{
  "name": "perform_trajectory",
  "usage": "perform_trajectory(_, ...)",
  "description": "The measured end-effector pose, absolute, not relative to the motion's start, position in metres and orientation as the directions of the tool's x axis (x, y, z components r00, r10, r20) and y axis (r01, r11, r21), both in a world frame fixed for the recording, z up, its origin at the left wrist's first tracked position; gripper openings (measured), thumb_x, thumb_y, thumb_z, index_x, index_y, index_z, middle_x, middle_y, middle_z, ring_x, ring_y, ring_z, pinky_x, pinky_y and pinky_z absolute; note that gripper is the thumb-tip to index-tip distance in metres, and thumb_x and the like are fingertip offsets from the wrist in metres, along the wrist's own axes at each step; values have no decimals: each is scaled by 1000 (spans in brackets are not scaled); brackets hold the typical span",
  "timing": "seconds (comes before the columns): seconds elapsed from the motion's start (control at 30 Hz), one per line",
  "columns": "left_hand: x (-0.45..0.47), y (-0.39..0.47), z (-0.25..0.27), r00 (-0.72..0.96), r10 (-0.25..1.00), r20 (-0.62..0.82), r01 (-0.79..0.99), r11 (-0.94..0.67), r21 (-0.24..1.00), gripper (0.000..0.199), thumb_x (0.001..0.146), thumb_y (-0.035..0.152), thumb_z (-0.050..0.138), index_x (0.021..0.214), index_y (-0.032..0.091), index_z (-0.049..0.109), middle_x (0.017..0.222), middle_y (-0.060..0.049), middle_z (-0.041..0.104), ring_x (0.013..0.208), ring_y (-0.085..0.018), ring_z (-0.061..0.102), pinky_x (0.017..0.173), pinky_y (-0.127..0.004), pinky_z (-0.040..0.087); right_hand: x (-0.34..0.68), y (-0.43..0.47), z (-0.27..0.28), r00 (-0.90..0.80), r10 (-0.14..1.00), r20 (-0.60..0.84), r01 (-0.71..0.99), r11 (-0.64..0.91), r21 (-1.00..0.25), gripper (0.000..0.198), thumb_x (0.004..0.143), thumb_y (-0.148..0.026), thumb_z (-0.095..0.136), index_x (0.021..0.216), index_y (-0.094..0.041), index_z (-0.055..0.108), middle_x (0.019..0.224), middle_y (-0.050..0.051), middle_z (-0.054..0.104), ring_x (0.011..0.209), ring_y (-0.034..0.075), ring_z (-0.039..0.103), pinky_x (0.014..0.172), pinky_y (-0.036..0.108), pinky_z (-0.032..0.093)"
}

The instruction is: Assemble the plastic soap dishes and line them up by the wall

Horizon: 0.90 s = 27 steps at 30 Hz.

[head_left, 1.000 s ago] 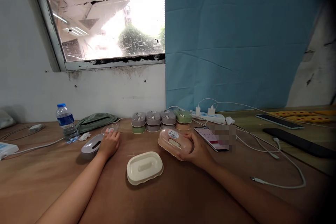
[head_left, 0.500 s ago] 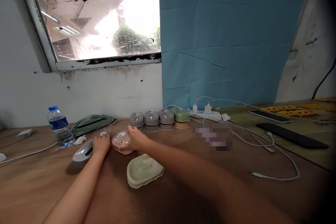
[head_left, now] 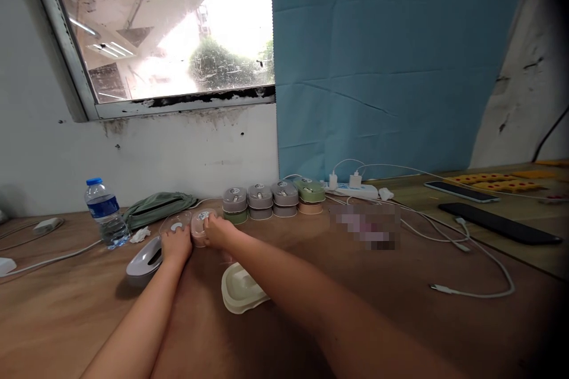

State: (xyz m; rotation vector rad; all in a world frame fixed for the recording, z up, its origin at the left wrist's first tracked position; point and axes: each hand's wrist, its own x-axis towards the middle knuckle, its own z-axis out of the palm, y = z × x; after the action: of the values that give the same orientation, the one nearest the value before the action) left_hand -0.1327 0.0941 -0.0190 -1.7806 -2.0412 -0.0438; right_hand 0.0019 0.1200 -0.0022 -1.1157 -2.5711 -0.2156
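My left hand (head_left: 176, 244) has its fingers curled over the front of a clear plastic lid (head_left: 171, 224) with a round white label. Just right of it, my right hand (head_left: 217, 231) grips a small pink lidded box (head_left: 201, 222) with a round sticker on top; the fingers cover its right side. The pink box stands close beside the clear lid. By my left wrist is a pale grey oval container (head_left: 141, 263) with a dark opening, partly behind the hand. A cream, shallow moulded dish (head_left: 237, 296) lies nearer, partly hidden under my right forearm.
Stacked lidded boxes (head_left: 260, 198) in grey, green and peach line the wall. Left are a water bottle (head_left: 105, 213), a green pouch (head_left: 160, 208) and a crumpled tissue (head_left: 140, 234). A power strip (head_left: 355, 190), cables (head_left: 471, 294) and two phones (head_left: 498, 225) lie right.
My right hand has moved the pink box slightly left and back, closer to the clear lid and my left hand. My left hand stays at the lid. The view has shifted slightly.
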Motion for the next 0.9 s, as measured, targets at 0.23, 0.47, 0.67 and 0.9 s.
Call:
perform_trajectory(0.23,-131,94,-19,-79,940,331,946,176,-273,37,79,17,31,108,9,52,101,-21,58,89,-34,57,73,-41,34,-4,138,-5,-613,647,453,752,654,84,26,87,-13,31,108,-7,45,105,22,52,84,26,55,60,36,47)
perform_trajectory(0.47,-132,96,-20,-90,941,326,941,187,-282,39,82,16,25,109,10,52,100,-20,58,89,-34,56,73,-41,34,-6,144,-9,-706,562,431,678,713,182,24,89,-18,33,107,-13,48,112,20,51,101,28,46,79,43,38)
perform_trajectory(0.67,-131,95,-19,-86,941,326,946,180,-271,38,81,16,26,109,8,52,101,-22,58,89,-35,56,73,-43,33,-9,144,-11,-727,571,381,670,712,211,42,80,-26,49,116,-4,44,122,25,44,109,33,40,83,43,33)
perform_trajectory(0.9,-130,96,-20,-78,938,338,946,176,-271,39,80,15,28,109,8,53,101,-23,58,90,-35,56,78,-47,30,-7,149,-5,-720,597,354,683,701,206,53,73,-38,57,114,-5,47,124,24,43,110,36,41,83,44,33)
